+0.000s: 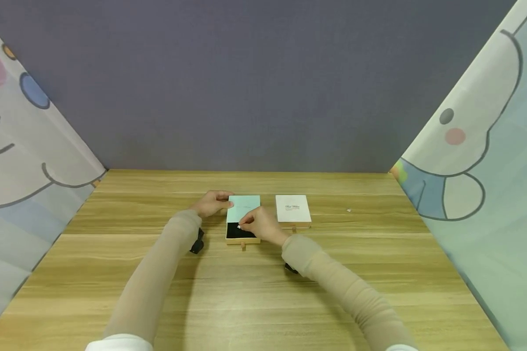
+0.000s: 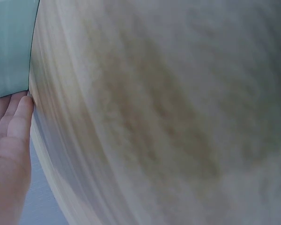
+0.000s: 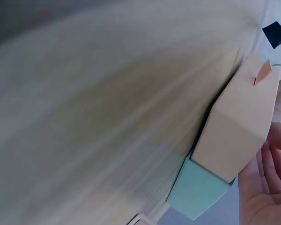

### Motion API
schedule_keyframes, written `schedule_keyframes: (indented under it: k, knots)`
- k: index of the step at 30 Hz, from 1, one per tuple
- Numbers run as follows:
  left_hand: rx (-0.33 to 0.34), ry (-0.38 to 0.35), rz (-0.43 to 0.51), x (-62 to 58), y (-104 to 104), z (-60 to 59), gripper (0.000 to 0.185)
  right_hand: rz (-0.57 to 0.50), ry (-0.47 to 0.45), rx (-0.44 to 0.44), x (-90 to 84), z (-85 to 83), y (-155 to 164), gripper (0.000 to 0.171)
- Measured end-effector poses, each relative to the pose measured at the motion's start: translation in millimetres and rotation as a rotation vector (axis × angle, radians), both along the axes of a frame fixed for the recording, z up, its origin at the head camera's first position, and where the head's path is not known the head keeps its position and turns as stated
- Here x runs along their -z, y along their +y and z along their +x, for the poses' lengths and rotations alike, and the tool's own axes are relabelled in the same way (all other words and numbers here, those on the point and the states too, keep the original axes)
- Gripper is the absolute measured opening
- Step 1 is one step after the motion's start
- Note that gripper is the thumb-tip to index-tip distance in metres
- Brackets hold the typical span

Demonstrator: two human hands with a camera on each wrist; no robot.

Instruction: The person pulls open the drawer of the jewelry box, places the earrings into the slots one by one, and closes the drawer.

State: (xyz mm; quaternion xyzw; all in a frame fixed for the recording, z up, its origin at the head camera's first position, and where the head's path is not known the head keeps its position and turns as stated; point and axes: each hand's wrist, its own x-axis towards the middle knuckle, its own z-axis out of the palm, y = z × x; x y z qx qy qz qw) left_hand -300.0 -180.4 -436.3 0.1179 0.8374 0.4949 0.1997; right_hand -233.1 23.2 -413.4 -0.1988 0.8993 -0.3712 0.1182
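A mint-green drawer box (image 1: 244,207) lies on the table with its black-lined drawer (image 1: 249,234) pulled out toward me. At the box's left edge my left hand (image 1: 211,204) holds it, thumb by the side and fingers near the far corner. Over the drawer, the fingertips of my right hand (image 1: 265,225) pinch a tiny shiny whitish piece (image 1: 239,226), too small to identify. In the right wrist view the drawer's outer wall (image 3: 234,140) and its tan pull tab (image 3: 263,72) show beside the right hand, but the pinched piece is hidden.
A white box (image 1: 293,208) with printed lettering and a small tab stands right of the mint-green one. Farther right, another tiny shiny piece (image 1: 349,210) lies on the wooden table (image 1: 228,302). A grey panel (image 1: 246,87) rises behind the table's far edge.
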Motion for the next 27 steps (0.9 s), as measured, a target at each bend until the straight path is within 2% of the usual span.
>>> schedule_keyframes:
  k: [7, 15, 27]
  knots:
    - [0.005, -0.001, 0.000, -0.1, -0.3, 2.0, 0.052, 0.072, 0.013, -0.002, -0.3, 3.8, -6.6, 0.008]
    - [-0.002, -0.011, 0.007, 1.2, 1.4, 2.9, 0.051, 0.168, 0.125, -0.053, 1.8, 7.4, -10.4, 0.008]
    - [-0.012, -0.015, 0.020, 1.2, 1.2, 2.0, 0.050, 0.223, 0.267, -0.101, 7.1, 8.3, -10.3, 0.011]
